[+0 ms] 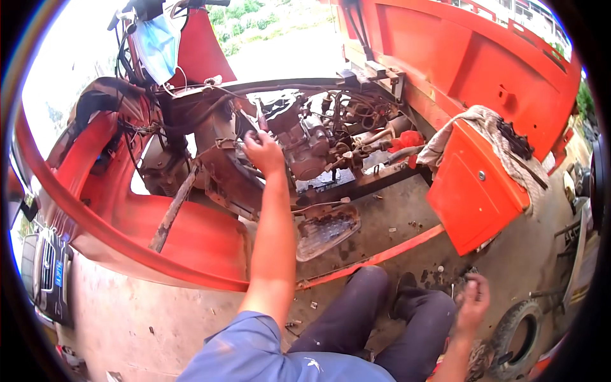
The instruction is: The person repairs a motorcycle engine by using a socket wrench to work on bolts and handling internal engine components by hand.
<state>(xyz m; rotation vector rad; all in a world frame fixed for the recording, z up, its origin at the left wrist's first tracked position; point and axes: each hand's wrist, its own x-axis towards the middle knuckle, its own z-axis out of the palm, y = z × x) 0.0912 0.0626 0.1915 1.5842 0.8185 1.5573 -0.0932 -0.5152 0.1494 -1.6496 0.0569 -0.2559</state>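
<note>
I have the left hand (262, 153) clamped on 1 slim tool (261, 118), which juts past its fingers near the engine (307, 148). I cannot tell if the right hand (472, 304) grips anything.

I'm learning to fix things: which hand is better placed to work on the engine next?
Probably the left hand: it's beside the engine, while the right hand is well away from it.

The left hand (263, 153) partly hides its slim tool (261, 120), and the lower edge cuts off the right forearm (454, 358).
</note>
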